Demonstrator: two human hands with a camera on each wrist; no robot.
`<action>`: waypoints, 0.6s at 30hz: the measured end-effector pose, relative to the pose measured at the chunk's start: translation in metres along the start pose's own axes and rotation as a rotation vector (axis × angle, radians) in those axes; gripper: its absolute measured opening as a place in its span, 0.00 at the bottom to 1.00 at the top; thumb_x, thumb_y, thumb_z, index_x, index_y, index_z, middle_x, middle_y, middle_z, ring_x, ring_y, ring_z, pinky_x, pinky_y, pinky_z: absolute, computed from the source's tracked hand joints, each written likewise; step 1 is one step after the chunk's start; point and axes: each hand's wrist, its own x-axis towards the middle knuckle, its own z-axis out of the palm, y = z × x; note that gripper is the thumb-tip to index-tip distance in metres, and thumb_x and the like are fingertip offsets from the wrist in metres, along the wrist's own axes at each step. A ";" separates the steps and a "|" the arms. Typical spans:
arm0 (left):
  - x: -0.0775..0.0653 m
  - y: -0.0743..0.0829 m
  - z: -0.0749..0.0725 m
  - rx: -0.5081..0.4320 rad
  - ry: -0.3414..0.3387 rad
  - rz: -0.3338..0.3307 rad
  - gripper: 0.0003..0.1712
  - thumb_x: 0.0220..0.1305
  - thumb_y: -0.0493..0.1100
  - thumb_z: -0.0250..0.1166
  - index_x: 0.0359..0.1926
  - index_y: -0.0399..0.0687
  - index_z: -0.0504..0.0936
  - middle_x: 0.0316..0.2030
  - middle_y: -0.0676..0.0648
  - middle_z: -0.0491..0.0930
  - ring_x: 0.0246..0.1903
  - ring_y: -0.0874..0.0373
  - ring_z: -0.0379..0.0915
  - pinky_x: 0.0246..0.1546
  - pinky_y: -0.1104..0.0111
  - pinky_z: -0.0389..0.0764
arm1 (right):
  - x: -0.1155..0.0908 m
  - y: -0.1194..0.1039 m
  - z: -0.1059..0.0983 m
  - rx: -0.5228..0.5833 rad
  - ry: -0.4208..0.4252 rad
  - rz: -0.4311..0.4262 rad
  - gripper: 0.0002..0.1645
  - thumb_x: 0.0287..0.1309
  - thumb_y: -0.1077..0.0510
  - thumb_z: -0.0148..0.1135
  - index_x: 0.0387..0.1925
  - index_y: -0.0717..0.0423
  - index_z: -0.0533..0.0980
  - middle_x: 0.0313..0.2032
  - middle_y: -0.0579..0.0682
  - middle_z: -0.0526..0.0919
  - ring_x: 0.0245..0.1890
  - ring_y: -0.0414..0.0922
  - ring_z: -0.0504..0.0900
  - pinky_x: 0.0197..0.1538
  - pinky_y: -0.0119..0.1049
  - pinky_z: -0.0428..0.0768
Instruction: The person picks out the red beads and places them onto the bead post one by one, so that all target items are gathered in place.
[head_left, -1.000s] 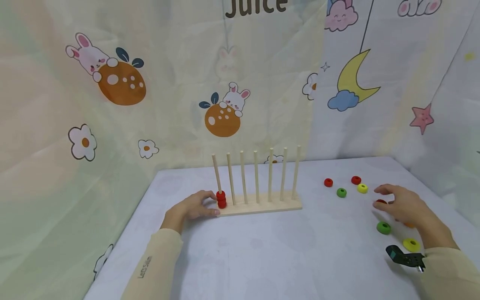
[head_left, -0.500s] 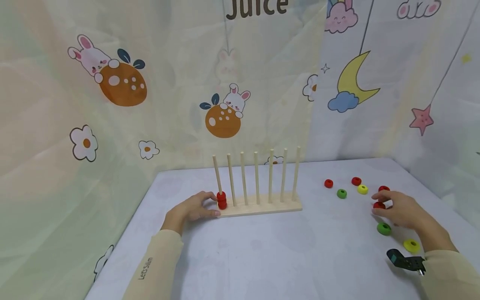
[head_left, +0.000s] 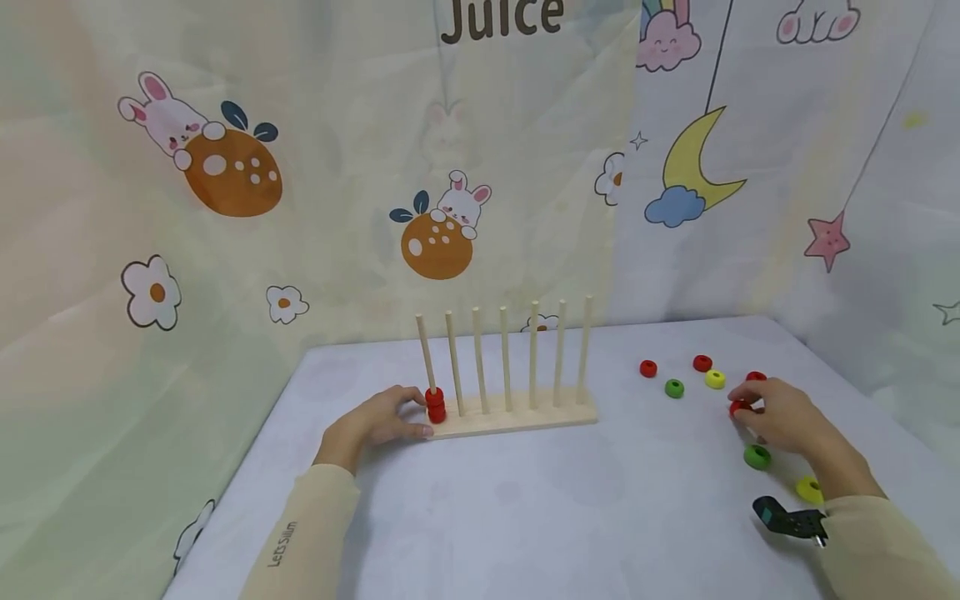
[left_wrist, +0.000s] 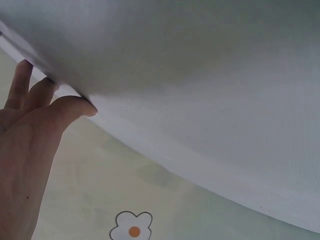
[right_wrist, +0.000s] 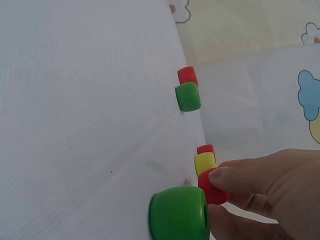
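Observation:
A wooden rack (head_left: 517, 418) with a row of several upright pegs stands on the white table. Two red beads (head_left: 436, 406) are stacked on its leftmost peg. My left hand (head_left: 378, 417) holds the rack's left end, thumb at the front corner and fingers curving behind, beside that stack. Over to the right, my right hand (head_left: 787, 417) pinches a red bead (head_left: 738, 407) between thumb and fingers. In the right wrist view the thumb presses on this red bead (right_wrist: 211, 187), close beside a large-looking green bead (right_wrist: 180, 214) and a yellow bead (right_wrist: 204, 164).
Loose beads lie around my right hand: a green bead (head_left: 757, 457), a yellow bead (head_left: 808, 489), a red bead (head_left: 756, 377). Farther back are another yellow bead (head_left: 715, 379), a green bead (head_left: 674, 388) and red beads (head_left: 648, 368). A printed cloth (head_left: 337, 208) hangs behind the table.
My right hand has come down around a red bead, its fingers closing in to pinch it. My left hand stays at the rack. The head view has shifted slightly.

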 end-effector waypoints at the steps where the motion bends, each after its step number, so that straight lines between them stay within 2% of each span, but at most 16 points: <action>1: -0.001 -0.001 0.000 0.001 0.002 0.006 0.27 0.54 0.57 0.79 0.53 0.65 0.79 0.67 0.46 0.72 0.68 0.43 0.66 0.67 0.42 0.68 | 0.000 -0.002 0.001 0.009 0.007 -0.001 0.21 0.63 0.63 0.66 0.55 0.70 0.77 0.49 0.71 0.77 0.41 0.59 0.79 0.34 0.39 0.84; 5: -0.002 -0.002 -0.001 -0.003 0.000 0.024 0.26 0.55 0.58 0.79 0.53 0.65 0.79 0.67 0.46 0.72 0.68 0.43 0.66 0.68 0.43 0.68 | -0.003 -0.009 0.001 0.031 0.034 0.007 0.23 0.63 0.64 0.65 0.58 0.69 0.75 0.52 0.73 0.73 0.44 0.64 0.79 0.34 0.40 0.86; 11: -0.004 0.001 -0.002 -0.001 -0.006 -0.004 0.27 0.55 0.58 0.78 0.54 0.66 0.79 0.67 0.47 0.72 0.68 0.44 0.66 0.67 0.42 0.68 | -0.008 -0.020 -0.001 0.038 0.075 -0.028 0.29 0.67 0.62 0.62 0.66 0.64 0.69 0.59 0.76 0.67 0.49 0.70 0.73 0.35 0.44 0.87; 14: -0.004 0.002 -0.002 -0.009 -0.007 -0.008 0.27 0.55 0.58 0.78 0.55 0.66 0.79 0.67 0.47 0.71 0.68 0.44 0.65 0.68 0.42 0.67 | -0.007 -0.025 -0.002 0.032 0.114 -0.047 0.27 0.69 0.61 0.59 0.66 0.63 0.68 0.60 0.75 0.69 0.50 0.70 0.72 0.40 0.51 0.87; 18: -0.004 0.000 -0.001 -0.017 -0.004 -0.007 0.27 0.56 0.57 0.78 0.54 0.65 0.79 0.67 0.47 0.72 0.68 0.44 0.65 0.68 0.42 0.67 | -0.004 -0.032 -0.002 0.016 0.162 -0.083 0.19 0.71 0.59 0.58 0.59 0.64 0.73 0.56 0.73 0.75 0.49 0.67 0.74 0.47 0.61 0.84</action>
